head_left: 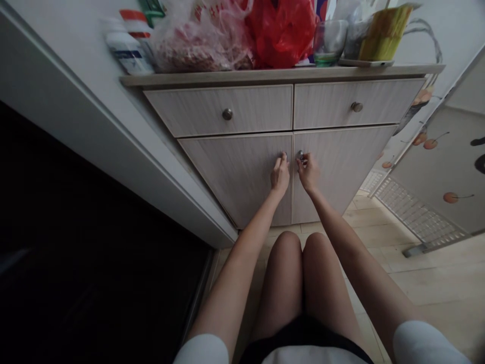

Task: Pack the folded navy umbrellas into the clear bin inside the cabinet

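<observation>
Centrally in the frame, the left hand (279, 177) has its grip pinched shut on the left door knob (284, 154), and the right hand (308, 174) is closed likewise on the right door knob (300, 154); the two knobs sit just beside each other where the cabinet doors (235, 177) meet. Knobs look small, round and smooth metal, probably slippery, so best held by a fingertip pinch behind the head; door panels appear stiff and light. Bench (280, 76) across the upper frame carries a red bag (282, 30), a glass (329, 43) and a bottle (127, 50).
</observation>
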Tool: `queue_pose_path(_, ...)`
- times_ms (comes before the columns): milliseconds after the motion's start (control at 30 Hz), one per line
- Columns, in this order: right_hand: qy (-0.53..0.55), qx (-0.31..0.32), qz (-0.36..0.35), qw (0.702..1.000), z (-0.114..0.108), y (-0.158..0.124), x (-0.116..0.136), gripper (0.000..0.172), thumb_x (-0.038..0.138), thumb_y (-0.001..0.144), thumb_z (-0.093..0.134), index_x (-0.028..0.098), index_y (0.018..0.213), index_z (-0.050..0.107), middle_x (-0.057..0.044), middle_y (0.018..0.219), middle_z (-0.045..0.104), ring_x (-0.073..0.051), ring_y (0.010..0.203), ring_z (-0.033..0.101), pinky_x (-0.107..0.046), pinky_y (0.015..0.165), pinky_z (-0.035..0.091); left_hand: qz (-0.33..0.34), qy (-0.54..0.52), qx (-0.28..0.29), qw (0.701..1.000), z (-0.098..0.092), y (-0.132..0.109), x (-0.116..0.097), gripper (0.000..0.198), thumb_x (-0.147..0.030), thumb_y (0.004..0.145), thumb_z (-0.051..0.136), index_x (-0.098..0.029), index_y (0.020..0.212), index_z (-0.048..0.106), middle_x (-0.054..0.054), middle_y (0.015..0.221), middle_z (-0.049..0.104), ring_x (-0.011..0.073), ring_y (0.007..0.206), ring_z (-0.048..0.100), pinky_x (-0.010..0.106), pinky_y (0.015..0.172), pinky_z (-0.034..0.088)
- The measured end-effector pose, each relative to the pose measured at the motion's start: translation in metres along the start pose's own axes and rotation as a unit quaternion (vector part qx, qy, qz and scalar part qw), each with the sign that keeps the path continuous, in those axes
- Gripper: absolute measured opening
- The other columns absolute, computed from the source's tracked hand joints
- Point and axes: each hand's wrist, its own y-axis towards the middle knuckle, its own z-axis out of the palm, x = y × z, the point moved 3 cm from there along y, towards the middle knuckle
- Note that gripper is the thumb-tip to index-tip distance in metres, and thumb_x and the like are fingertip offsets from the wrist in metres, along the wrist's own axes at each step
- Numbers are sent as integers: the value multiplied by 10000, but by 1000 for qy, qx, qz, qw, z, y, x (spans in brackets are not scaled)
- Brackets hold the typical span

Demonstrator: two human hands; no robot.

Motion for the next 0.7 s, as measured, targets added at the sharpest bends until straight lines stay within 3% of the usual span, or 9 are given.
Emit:
queue_pose_path(433, 4, 6, 6, 1000, 5, 9, 1, 242, 403, 979, 492, 217, 1050, 629, -82, 953, 684, -207, 830, 632, -332, 764, 460, -20, -70, -11, 997, 10, 13, 7, 485, -335, 1044, 398, -171, 1488, 503, 199, 1308, 623, 267, 1105, 646, 326, 878, 491)
queue_pose_path(700, 3, 27, 27, 999, 4, 9, 4, 293, 442, 995, 470, 205, 1075, 624, -115, 1015, 684, -223, 879, 646, -340, 793, 469, -21, -88, -12, 996, 5, 14, 4, 476, -347, 1037, 417, -173, 1465, 527, 194, 1252, 647, 261, 1104, 646, 320, 884, 495)
